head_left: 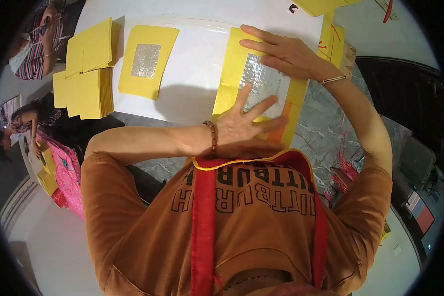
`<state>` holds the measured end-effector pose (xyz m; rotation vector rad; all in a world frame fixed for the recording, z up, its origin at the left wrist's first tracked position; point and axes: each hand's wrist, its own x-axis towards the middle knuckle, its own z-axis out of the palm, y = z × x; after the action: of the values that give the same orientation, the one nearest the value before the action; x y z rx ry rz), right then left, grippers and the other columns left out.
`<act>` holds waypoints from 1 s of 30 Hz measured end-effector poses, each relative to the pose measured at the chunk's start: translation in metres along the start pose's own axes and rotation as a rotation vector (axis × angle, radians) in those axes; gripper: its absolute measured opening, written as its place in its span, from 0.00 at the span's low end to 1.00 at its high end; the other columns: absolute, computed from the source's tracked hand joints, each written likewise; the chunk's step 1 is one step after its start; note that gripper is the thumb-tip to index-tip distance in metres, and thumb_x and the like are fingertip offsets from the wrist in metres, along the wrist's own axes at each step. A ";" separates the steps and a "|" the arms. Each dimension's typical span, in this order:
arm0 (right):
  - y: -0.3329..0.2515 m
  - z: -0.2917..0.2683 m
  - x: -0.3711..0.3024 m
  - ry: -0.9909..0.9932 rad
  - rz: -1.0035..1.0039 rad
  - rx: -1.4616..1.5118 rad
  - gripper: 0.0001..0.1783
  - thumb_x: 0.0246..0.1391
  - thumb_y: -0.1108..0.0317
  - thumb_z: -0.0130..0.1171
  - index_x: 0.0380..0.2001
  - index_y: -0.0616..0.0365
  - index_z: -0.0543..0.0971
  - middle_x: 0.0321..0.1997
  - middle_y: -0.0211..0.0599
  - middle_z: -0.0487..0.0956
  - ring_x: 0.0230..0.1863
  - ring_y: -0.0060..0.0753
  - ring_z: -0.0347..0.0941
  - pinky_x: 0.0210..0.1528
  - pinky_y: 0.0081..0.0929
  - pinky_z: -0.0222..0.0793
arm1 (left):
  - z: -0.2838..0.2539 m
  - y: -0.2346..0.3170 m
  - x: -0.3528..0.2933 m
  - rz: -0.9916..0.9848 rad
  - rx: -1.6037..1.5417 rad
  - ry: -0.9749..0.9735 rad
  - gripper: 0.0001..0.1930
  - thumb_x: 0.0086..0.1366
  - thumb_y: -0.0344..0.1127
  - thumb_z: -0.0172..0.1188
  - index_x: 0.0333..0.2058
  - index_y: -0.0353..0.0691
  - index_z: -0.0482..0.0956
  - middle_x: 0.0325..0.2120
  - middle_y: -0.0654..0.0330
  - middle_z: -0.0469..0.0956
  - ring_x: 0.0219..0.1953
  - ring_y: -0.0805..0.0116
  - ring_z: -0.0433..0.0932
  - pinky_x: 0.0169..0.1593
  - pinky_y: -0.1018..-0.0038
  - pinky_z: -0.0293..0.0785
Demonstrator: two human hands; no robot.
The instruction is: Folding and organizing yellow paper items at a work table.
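In front of me lies a yellow paper sheet (pixel 227 74) with a shiny silver foil panel (pixel 254 69) at its middle and an orange patch (pixel 281 132) near its lower right corner. Across its lower part reaches my left hand (pixel 246 121), fingers spread over the foil. My right hand (pixel 286 54) rests at the sheet's upper right, its fingers stretched out flat toward the top edge. Neither hand grips anything. To the left, a yellow piece with a silver rectangle (pixel 145 61) lies apart on the white tabletop (pixel 187 64).
Stacks of yellow paper pieces (pixel 86 74) stand at the table's left edge. More yellow sheets (pixel 325 5) lie at the far right. Red strings (pixel 348 170) hang beside the grey marbled surface (pixel 320 123). Two other people (pixel 39 44) are at the left, one beside a pink cloth (pixel 64 172).
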<state>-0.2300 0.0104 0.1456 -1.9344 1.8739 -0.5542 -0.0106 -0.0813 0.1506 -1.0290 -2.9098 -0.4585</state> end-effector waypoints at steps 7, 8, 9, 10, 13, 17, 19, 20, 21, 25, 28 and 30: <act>0.003 -0.001 0.002 0.006 0.008 0.062 0.24 0.59 0.51 0.37 0.57 0.42 0.64 0.66 0.23 0.52 0.54 0.35 0.65 0.50 0.29 0.65 | 0.000 -0.011 0.006 -0.130 -0.554 -0.258 0.28 0.59 0.37 0.46 0.59 0.58 0.56 0.59 0.59 0.53 0.62 0.42 0.45 0.59 0.40 0.42; 0.003 0.000 0.002 0.018 0.003 0.059 0.24 0.58 0.52 0.37 0.57 0.42 0.65 0.66 0.22 0.53 0.54 0.35 0.65 0.49 0.29 0.65 | -0.002 -0.012 0.007 -0.127 -0.552 -0.264 0.28 0.59 0.37 0.46 0.59 0.58 0.56 0.59 0.59 0.53 0.62 0.42 0.45 0.59 0.40 0.42; 0.002 0.000 0.001 0.030 -0.004 0.055 0.24 0.58 0.52 0.37 0.56 0.42 0.65 0.66 0.22 0.53 0.54 0.35 0.65 0.49 0.29 0.65 | -0.006 -0.013 0.008 -0.013 -0.365 -0.238 0.27 0.59 0.37 0.46 0.59 0.57 0.58 0.60 0.59 0.53 0.62 0.45 0.44 0.59 0.39 0.42; 0.003 0.000 0.002 0.031 -0.008 0.058 0.24 0.58 0.52 0.37 0.56 0.42 0.65 0.66 0.22 0.53 0.54 0.35 0.65 0.49 0.29 0.65 | -0.009 -0.015 0.009 0.095 -0.179 -0.208 0.26 0.58 0.37 0.46 0.58 0.56 0.60 0.60 0.59 0.52 0.63 0.48 0.44 0.59 0.39 0.42; 0.003 -0.002 0.004 0.012 -0.002 0.101 0.24 0.58 0.52 0.37 0.56 0.43 0.65 0.66 0.22 0.52 0.54 0.34 0.65 0.49 0.30 0.65 | -0.007 -0.018 0.005 0.083 -0.288 -0.149 0.24 0.58 0.37 0.46 0.56 0.57 0.64 0.60 0.61 0.52 0.63 0.52 0.44 0.59 0.39 0.41; 0.003 0.001 -0.002 0.103 -0.012 0.106 0.25 0.58 0.51 0.37 0.56 0.47 0.66 0.66 0.30 0.54 0.57 0.39 0.62 0.53 0.30 0.62 | -0.007 -0.015 0.006 0.122 -0.217 -0.139 0.22 0.57 0.38 0.46 0.53 0.57 0.68 0.60 0.64 0.52 0.63 0.52 0.44 0.58 0.38 0.40; 0.008 0.005 -0.007 0.182 -0.039 0.099 0.25 0.59 0.51 0.37 0.56 0.49 0.65 0.65 0.34 0.55 0.59 0.39 0.60 0.55 0.30 0.60 | -0.011 -0.014 0.006 0.132 -0.212 -0.144 0.22 0.57 0.40 0.46 0.52 0.59 0.68 0.60 0.65 0.53 0.63 0.51 0.44 0.58 0.37 0.38; 0.011 0.005 -0.009 0.334 -0.005 0.091 0.25 0.58 0.53 0.38 0.57 0.48 0.64 0.65 0.35 0.55 0.60 0.38 0.59 0.57 0.30 0.57 | -0.011 -0.013 0.006 0.139 -0.201 -0.135 0.22 0.57 0.40 0.46 0.52 0.59 0.68 0.60 0.65 0.53 0.63 0.51 0.44 0.58 0.37 0.38; 0.014 0.004 -0.014 0.488 0.028 0.082 0.25 0.58 0.55 0.39 0.58 0.47 0.62 0.65 0.35 0.55 0.61 0.37 0.57 0.59 0.29 0.53 | -0.008 -0.012 0.006 0.155 -0.146 -0.143 0.23 0.57 0.41 0.46 0.54 0.61 0.66 0.61 0.65 0.52 0.64 0.51 0.44 0.59 0.38 0.35; -0.002 -0.007 -0.045 0.750 0.176 0.096 0.28 0.59 0.51 0.36 0.57 0.58 0.61 0.62 0.43 0.58 0.63 0.36 0.53 0.63 0.31 0.45 | -0.014 -0.008 0.008 0.126 -0.166 -0.050 0.25 0.54 0.45 0.51 0.54 0.65 0.65 0.61 0.62 0.54 0.63 0.50 0.47 0.60 0.39 0.34; -0.031 0.009 -0.062 0.899 0.364 0.370 0.28 0.59 0.56 0.40 0.60 0.56 0.58 0.64 0.42 0.55 0.63 0.36 0.53 0.62 0.28 0.48 | -0.030 -0.007 0.007 0.085 -0.246 -0.072 0.27 0.53 0.48 0.54 0.55 0.61 0.65 0.58 0.58 0.57 0.61 0.50 0.50 0.58 0.40 0.39; -0.059 0.017 -0.060 1.040 0.652 0.804 0.31 0.59 0.55 0.41 0.61 0.61 0.52 0.63 0.45 0.55 0.63 0.35 0.51 0.62 0.27 0.46 | -0.044 -0.015 0.013 0.018 -0.199 0.002 0.27 0.53 0.49 0.54 0.55 0.58 0.65 0.58 0.57 0.57 0.61 0.51 0.51 0.58 0.41 0.41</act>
<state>-0.1726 0.0722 0.1615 -0.4281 2.0860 -1.9125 -0.0332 -0.0964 0.1901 -1.0742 -2.8963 -0.7604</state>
